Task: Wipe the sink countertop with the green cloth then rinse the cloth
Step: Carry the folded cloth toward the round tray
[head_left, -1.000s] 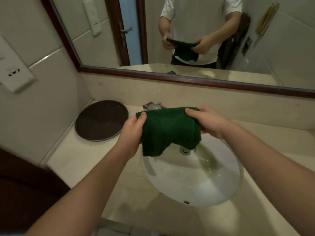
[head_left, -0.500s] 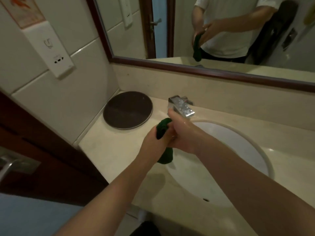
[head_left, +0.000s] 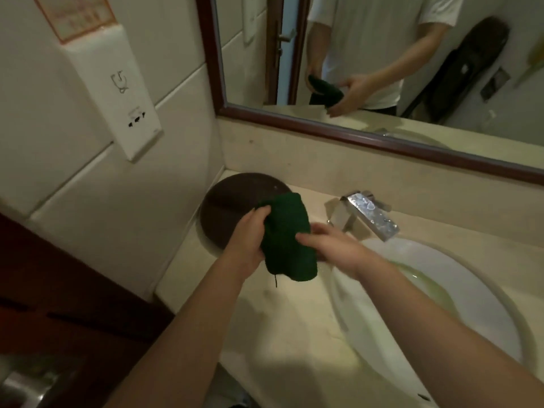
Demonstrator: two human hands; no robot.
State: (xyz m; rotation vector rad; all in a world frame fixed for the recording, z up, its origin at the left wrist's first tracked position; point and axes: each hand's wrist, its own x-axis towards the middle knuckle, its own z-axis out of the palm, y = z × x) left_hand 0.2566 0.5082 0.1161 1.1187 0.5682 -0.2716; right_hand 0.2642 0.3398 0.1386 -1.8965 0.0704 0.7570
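The green cloth [head_left: 287, 240] hangs bunched above the beige countertop [head_left: 282, 319], left of the white basin [head_left: 441, 313]. My left hand [head_left: 248, 237] grips the cloth's left edge from the side. My right hand [head_left: 332, 244] lies against the cloth's right side with fingers stretched out and blurred; whether it grips is unclear. A loose thread dangles from the cloth's lower edge.
A dark round tray [head_left: 232, 210] lies in the back left corner under the cloth. The chrome faucet [head_left: 368, 213] stands behind the basin. A mirror [head_left: 382, 69] spans the wall. A dark wooden door frame [head_left: 59, 290] borders the counter's left end.
The cloth was spread between both hands over the basin, then bunched together. It has moved left over the counter by the tray, and my right hand has loosened onto its side.
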